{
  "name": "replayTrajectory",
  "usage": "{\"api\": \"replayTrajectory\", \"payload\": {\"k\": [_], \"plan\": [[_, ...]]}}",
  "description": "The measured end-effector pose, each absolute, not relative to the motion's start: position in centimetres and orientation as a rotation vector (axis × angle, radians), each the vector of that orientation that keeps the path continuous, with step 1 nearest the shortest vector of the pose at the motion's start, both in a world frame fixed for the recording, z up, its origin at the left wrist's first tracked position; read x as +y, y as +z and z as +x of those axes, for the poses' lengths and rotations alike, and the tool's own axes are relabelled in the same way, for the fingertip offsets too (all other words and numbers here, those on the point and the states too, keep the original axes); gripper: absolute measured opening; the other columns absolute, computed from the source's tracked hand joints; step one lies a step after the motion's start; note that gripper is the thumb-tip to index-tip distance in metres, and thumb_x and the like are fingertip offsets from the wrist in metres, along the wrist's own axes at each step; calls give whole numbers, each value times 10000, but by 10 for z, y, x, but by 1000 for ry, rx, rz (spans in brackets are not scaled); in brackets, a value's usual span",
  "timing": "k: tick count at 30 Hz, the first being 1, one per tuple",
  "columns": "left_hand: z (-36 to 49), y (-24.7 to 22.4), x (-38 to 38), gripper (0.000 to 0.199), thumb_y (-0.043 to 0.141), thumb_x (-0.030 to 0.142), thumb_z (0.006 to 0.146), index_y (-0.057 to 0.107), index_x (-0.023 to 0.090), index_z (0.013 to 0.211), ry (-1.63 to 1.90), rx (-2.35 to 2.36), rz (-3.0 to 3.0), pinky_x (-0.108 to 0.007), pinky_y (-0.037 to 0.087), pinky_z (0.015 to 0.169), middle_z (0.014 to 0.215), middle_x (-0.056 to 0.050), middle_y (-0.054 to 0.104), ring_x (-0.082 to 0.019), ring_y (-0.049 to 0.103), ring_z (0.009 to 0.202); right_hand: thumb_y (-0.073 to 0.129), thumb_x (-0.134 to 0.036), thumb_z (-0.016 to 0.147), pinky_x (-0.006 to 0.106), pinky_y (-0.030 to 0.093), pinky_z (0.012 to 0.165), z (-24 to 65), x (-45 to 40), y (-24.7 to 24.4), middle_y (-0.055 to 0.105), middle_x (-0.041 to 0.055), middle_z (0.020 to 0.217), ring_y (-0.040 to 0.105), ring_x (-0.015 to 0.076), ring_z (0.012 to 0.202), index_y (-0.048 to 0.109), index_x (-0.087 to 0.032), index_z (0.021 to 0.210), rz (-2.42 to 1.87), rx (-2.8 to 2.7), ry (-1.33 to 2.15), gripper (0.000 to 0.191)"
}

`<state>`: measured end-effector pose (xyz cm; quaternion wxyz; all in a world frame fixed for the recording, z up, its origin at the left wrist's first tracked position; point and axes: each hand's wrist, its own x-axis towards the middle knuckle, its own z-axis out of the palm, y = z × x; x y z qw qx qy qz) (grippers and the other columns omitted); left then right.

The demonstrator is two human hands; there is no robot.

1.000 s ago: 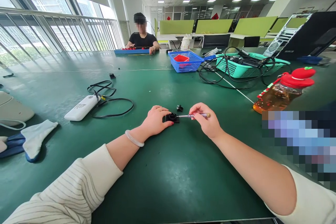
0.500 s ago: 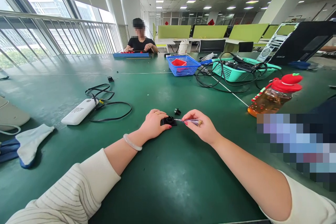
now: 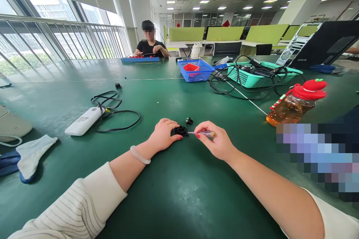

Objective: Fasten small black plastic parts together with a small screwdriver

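My left hand [image 3: 165, 134] grips the left side of a small black part [image 3: 181, 130] on the green table [image 3: 174, 186], thumb at its near edge. A screwdriver [image 3: 206, 133] with a clear purplish handle is pinched in my right hand [image 3: 214, 140]. It lies nearly level, and its thin shaft points left, with the tip at the right edge of the black part. Whether the tip touches the part is too small to tell. Just beyond them sits another small black piece [image 3: 189, 120], which neither hand touches.
A white power bank [image 3: 84, 121] with a black cable and a glove [image 3: 35, 157] lie left. Farther back are a blue basket [image 3: 196, 75], a green basket [image 3: 246, 78] with cables, and a person [image 3: 151, 46]. A red-lidded bottle [image 3: 294, 108] stands right.
The screwdriver and my right hand have shifted slightly down in view, and the handle is turned a little. My left hand keeps its hold on the black part.
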<state>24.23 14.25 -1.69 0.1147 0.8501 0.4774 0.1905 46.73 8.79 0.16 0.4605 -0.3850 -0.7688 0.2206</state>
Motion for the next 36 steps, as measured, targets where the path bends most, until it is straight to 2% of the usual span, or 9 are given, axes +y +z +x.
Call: {"api": "replayTrajectory", "payload": {"k": [6, 13, 21, 27, 36], "plan": [[242, -19, 142, 435, 722, 453, 795, 685, 232, 1168, 575, 1395, 2500, -489, 394, 1103, 1251, -70, 675, -308, 488, 1259, 573, -252, 925, 264, 574, 711, 464, 83, -3, 700, 6, 929, 712, 134, 724, 584, -248, 1001, -865, -1919, 531, 77], [242, -18, 143, 482, 744, 457, 778, 675, 215, 1190, 517, 1418, 2502, -486, 381, 1117, 1279, -69, 665, -315, 470, 1282, 514, -199, 945, 291, 590, 722, 458, 76, 0, 722, 32, 967, 704, 152, 766, 570, -258, 1079, -766, -2055, 403, 156], [243, -18, 142, 480, 727, 467, 793, 659, 224, 1201, 514, 1402, 2516, -510, 387, 1108, 1286, -68, 660, -319, 473, 1277, 505, -139, 912, 301, 589, 799, 458, 76, -1, 714, 46, 1037, 697, 166, 896, 564, -249, 1114, -769, -2135, 446, 237], [242, -17, 141, 460, 704, 467, 815, 644, 232, 1207, 505, 1383, 2522, -516, 390, 1101, 1298, -62, 649, -321, 459, 1287, 507, -181, 934, 286, 594, 761, 456, 77, 0, 727, 27, 991, 710, 151, 812, 582, -253, 1083, -860, -2074, 492, 182], [243, -17, 138, 403, 689, 438, 828, 648, 226, 1168, 531, 1381, 2531, -516, 403, 1083, 1269, -67, 655, -314, 464, 1267, 524, -206, 938, 279, 585, 769, 459, 75, 0, 729, 25, 1004, 715, 156, 826, 585, -263, 1080, -907, -1928, 346, 165]]}}
